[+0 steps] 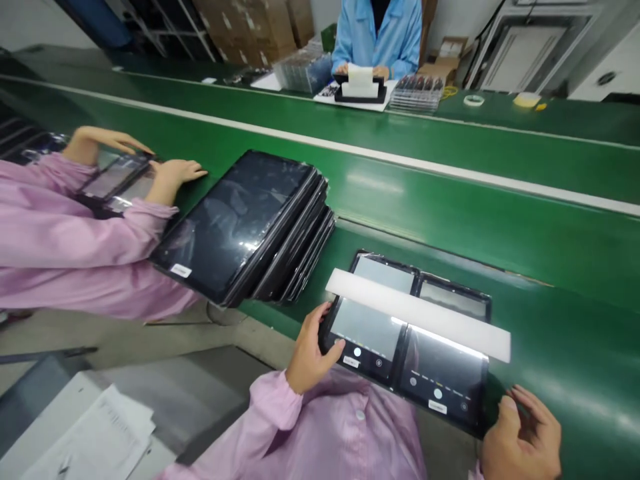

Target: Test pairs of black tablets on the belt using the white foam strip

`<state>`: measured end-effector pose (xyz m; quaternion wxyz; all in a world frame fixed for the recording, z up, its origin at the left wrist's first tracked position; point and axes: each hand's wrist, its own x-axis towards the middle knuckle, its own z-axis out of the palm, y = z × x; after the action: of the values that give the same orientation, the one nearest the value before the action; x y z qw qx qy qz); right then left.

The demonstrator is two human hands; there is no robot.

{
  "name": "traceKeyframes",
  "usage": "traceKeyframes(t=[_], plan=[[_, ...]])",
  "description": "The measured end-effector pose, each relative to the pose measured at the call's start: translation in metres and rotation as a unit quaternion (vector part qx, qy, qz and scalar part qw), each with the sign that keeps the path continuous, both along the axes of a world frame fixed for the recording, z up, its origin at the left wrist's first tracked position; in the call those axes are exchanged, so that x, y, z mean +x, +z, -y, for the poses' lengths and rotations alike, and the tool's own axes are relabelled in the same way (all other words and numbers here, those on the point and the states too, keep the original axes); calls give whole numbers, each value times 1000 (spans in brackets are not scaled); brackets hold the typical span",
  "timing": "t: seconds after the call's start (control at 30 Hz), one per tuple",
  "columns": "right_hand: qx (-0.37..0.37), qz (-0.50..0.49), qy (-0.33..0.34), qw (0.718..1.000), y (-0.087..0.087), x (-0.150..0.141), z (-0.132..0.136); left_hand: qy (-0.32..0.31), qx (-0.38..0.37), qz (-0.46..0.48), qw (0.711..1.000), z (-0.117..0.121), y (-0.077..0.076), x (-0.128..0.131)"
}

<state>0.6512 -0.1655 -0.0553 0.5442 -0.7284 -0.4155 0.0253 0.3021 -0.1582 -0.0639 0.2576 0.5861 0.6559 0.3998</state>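
Two black tablets lie side by side on the green work surface, the left tablet [370,327] and the right tablet [445,373], both with lit screens showing camera-style controls. Across both rests a white foam strip [420,313]. My left hand [313,353] grips the left tablet's outer edge, its thumb on the lower left corner of the screen and its fingers along the side. Beside the right tablet's lower right edge is my right hand [523,433], fingers loosely curled and thumb apart from them. No object shows in it; whether it touches the tablet I cannot tell.
A tall stack of black tablets [240,220] stands to the left. Beyond it a co-worker's hands [173,177] reach over other devices. Across the green belt [400,173], a person in blue [377,40] sits behind a black device and clear trays [417,93].
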Motion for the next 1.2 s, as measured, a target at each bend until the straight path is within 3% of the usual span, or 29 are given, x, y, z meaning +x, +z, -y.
traceKeyframes(t=[0.2,0.47,0.6,0.8,1.03,1.2], plan=[[1,10,26,1000,-3,4,1,-20,-39,-74,996,3,17,16],[2,21,43,999,-2,4,2,-19,-36,-130,991,1,19,22],[4,28,56,998,-6,7,3,-15,-14,-85,996,-3,17,13],[1,24,85,996,-11,11,4,56,-40,57,996,-33,15,-9],[-32,-23,111,993,-7,11,3,69,-53,73,994,-62,6,-19],[-40,-51,89,994,-9,13,4,86,-56,80,992,-70,10,-18]])
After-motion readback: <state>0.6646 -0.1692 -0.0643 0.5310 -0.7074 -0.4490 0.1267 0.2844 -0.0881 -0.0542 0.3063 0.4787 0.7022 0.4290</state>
